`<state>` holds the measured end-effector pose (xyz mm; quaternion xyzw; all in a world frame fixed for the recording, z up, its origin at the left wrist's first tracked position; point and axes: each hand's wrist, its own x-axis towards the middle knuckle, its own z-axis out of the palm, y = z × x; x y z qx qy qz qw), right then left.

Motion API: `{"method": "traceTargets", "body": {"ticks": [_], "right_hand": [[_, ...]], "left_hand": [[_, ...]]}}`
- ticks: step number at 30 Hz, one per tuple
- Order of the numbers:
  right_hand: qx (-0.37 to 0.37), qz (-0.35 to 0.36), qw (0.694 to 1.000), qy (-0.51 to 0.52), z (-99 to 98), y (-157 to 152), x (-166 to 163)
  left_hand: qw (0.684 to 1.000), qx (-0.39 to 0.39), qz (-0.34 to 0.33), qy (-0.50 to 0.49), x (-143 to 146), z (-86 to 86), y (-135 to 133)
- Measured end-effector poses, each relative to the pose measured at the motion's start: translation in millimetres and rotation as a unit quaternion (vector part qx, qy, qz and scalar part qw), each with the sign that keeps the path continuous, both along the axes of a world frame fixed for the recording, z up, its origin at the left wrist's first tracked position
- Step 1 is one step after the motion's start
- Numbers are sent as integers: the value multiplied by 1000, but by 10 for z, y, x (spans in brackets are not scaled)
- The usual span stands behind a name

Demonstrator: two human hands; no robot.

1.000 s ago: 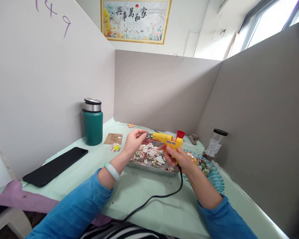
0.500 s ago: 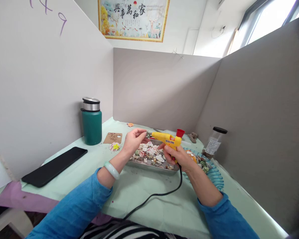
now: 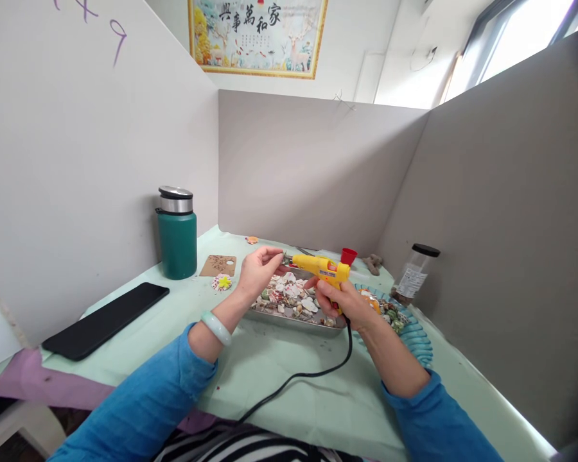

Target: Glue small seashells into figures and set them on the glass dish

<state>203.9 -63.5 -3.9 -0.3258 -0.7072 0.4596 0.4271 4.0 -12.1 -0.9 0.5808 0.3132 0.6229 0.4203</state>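
Note:
My right hand (image 3: 340,300) grips the handle of a yellow hot glue gun (image 3: 318,266), its nozzle pointing left and its black cord trailing down over the table. A small greenish piece (image 3: 286,259), too small to name, is pinched between the fingertips of my left hand (image 3: 259,269). The nozzle tip is right at that piece; whether they touch I cannot tell. Beneath both hands lies a metal tray (image 3: 293,325) with many shells (image 3: 289,292) in it, partly hidden by my hands.
A blue ribbed plate (image 3: 421,346) with shells and small pieces stands at right, beside a clear jar (image 3: 411,276). Behind are a red cup (image 3: 349,256) and brown lump (image 3: 373,264). Left are a green bottle (image 3: 177,240), black phone-like slab (image 3: 106,319), brown card (image 3: 218,265) and flower-like piece (image 3: 222,282).
Hardly anything differs. The whole view has shifted very slightly, while both hands, the glue gun and the small piece keep their places relative to each other.

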Motion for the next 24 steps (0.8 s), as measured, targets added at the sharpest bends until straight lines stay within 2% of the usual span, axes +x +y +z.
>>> {"method": "traceTargets", "body": {"ticks": [6, 15, 24], "right_hand": [[0, 11, 1000, 7, 6, 0, 13], [-1, 22, 1000, -16, 2, 16, 28], [8, -14, 1000, -17, 42, -14, 19]], "left_hand": [[1000, 5, -3, 5, 3, -1, -9], [996, -66, -37, -39, 1, 68, -66], [999, -16, -41, -12, 14, 11, -27]]}}
